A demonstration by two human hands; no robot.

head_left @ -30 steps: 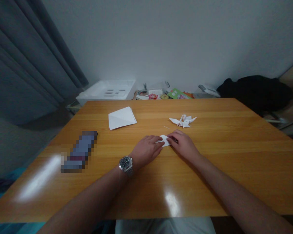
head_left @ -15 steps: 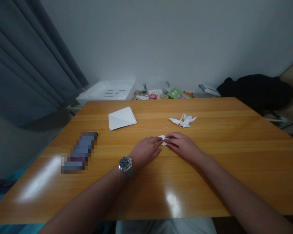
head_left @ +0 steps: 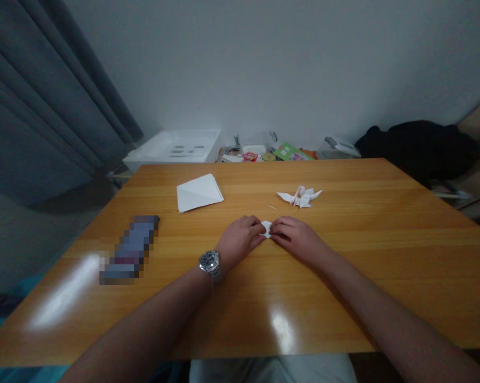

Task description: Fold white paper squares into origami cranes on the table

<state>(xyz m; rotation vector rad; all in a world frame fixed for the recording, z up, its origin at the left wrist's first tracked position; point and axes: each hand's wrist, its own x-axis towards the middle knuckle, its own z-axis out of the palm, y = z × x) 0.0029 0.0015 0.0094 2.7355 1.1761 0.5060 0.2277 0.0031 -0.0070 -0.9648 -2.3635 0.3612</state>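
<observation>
Both hands [head_left: 242,239] [head_left: 299,238] pinch-tight on small white paper [head_left: 267,229], illegible print on green item [head_left: 288,151]

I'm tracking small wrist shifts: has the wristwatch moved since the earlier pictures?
Yes, slightly: judged against the white papers, the wristwatch has shifted right and toward the far edge of the table.

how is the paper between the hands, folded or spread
Apparently folded: the paper shows as a small, angular white shape between the left hand and the right hand. They cover its sides, hiding the full outline.
</observation>
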